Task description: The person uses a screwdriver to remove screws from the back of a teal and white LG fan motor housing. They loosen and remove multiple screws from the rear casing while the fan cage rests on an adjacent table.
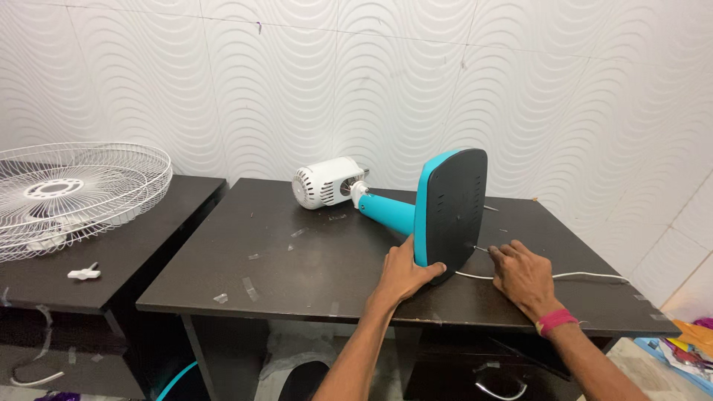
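Observation:
A table fan body lies on its side on the dark table [297, 282]: a white motor housing [324, 183] at the back, a teal neck [386, 210], and a flat base [451, 208] with a teal rim and black underside standing on edge. My left hand [405, 269] grips the lower edge of the base. My right hand [522, 272], with a pink band at the wrist, rests on the table just right of the base, fingertips by a thin metal tool tip [481, 248] that touches the underside. What it holds is hidden.
A white power cord [587, 276] runs from the base to the right across the table. On a lower dark side table [148, 245] at the left lie white wire fan guards [74, 189] and a small white knob [84, 272]. Tape scraps dot the table. A white wavy tiled wall stands behind.

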